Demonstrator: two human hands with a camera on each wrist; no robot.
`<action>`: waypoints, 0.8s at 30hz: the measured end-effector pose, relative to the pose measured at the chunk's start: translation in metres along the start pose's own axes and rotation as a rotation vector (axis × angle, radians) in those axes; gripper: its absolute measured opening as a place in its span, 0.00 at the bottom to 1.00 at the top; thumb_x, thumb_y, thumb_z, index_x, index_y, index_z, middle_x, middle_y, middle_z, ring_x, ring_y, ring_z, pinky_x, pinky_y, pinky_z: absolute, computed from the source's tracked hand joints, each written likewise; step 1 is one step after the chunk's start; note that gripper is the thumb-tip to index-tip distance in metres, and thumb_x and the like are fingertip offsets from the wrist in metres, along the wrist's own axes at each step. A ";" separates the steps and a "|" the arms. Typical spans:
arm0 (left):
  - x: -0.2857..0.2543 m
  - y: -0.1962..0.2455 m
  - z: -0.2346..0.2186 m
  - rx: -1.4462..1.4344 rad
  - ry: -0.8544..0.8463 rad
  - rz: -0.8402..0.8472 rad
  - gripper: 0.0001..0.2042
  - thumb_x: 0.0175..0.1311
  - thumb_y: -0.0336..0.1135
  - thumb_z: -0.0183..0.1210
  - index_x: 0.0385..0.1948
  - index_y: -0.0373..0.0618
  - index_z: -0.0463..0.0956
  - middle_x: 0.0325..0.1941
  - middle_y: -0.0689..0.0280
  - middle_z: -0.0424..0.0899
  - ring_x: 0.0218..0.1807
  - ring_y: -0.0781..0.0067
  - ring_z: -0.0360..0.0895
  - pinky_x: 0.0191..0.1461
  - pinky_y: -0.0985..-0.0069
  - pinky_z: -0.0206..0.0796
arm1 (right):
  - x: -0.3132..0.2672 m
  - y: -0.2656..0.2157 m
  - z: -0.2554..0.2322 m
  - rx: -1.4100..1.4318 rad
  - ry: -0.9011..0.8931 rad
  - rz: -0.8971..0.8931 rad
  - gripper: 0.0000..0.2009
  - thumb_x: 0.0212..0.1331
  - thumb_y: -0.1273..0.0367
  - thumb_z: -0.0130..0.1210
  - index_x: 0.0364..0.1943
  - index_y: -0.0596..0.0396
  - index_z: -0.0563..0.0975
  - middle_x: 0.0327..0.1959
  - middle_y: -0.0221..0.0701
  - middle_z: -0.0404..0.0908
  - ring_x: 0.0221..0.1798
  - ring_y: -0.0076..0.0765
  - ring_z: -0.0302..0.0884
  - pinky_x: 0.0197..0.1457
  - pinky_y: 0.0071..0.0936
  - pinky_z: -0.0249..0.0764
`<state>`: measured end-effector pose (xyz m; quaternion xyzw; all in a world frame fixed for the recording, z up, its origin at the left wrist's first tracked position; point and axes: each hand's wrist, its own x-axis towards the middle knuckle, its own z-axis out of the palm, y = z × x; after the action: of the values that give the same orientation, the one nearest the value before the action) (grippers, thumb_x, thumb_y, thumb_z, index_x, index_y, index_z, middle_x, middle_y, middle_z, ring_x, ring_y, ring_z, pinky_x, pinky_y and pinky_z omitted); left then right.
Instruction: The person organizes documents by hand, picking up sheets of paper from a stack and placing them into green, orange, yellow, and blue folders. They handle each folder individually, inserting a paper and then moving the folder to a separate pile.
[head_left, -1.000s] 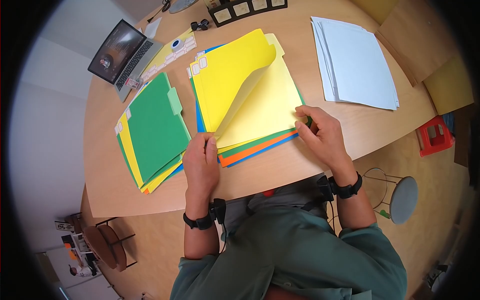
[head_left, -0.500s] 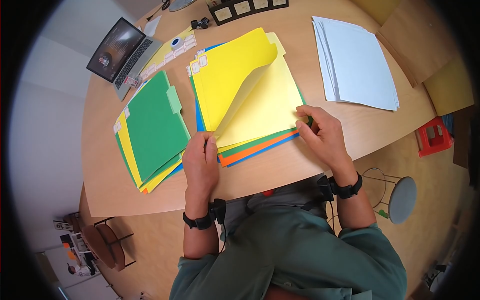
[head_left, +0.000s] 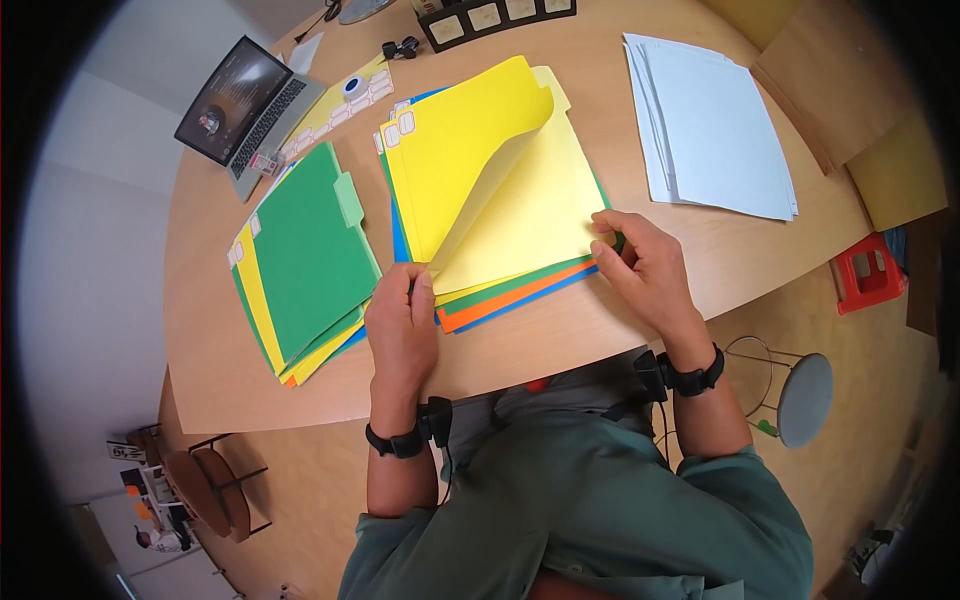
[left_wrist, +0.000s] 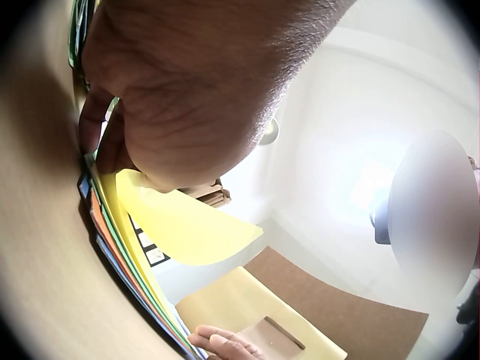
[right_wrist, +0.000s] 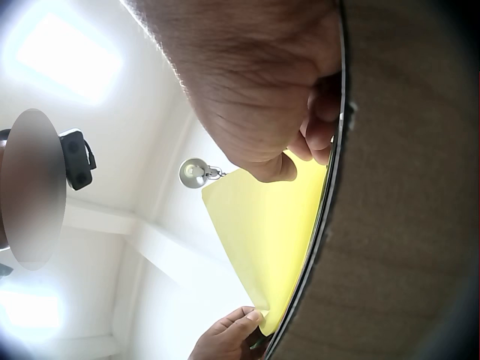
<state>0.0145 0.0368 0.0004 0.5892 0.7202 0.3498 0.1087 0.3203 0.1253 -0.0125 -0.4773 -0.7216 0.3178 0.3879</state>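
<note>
Left hand [head_left: 400, 320] pinches the lifted yellow folder cover [head_left: 470, 150] at its near corner, flap curling up and away. Right hand [head_left: 645, 265] has fingers curled on the stack's [head_left: 520, 290] right edge.

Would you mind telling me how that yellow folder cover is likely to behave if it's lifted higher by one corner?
Probably floppy: the yellow cover already curls over while the left hand pinches its corner. It looks thin and light, so it should lift easily. The stack beneath may slide a little, though the right hand rests on its edge.
</note>
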 end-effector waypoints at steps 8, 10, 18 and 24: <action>0.000 -0.003 0.001 0.014 0.002 0.018 0.09 0.82 0.33 0.57 0.43 0.36 0.79 0.36 0.55 0.82 0.35 0.61 0.77 0.44 0.67 0.72 | 0.000 0.000 0.000 -0.002 -0.004 0.003 0.18 0.68 0.67 0.68 0.58 0.61 0.85 0.48 0.40 0.91 0.28 0.31 0.82 0.36 0.29 0.80; 0.000 -0.002 0.000 0.011 -0.001 0.011 0.09 0.82 0.33 0.57 0.44 0.36 0.79 0.35 0.55 0.82 0.35 0.61 0.77 0.44 0.67 0.72 | 0.000 0.000 0.000 -0.001 -0.004 0.003 0.18 0.68 0.67 0.68 0.58 0.61 0.85 0.48 0.40 0.91 0.28 0.31 0.82 0.36 0.29 0.80; 0.000 -0.001 0.000 0.008 0.008 0.015 0.09 0.82 0.33 0.57 0.43 0.36 0.79 0.34 0.56 0.81 0.34 0.62 0.77 0.43 0.67 0.71 | 0.000 -0.001 0.000 -0.001 -0.004 0.004 0.17 0.69 0.66 0.68 0.57 0.61 0.85 0.47 0.39 0.91 0.28 0.31 0.82 0.37 0.29 0.80; -0.001 -0.003 0.003 -0.024 0.003 -0.016 0.07 0.80 0.32 0.59 0.43 0.38 0.81 0.37 0.52 0.83 0.39 0.51 0.81 0.45 0.59 0.73 | 0.003 0.002 0.000 -0.043 0.011 -0.027 0.17 0.68 0.67 0.69 0.57 0.60 0.85 0.47 0.38 0.91 0.27 0.29 0.81 0.35 0.28 0.79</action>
<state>0.0145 0.0368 -0.0044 0.5816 0.7207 0.3585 0.1176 0.3207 0.1286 -0.0132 -0.4775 -0.7326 0.2941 0.3857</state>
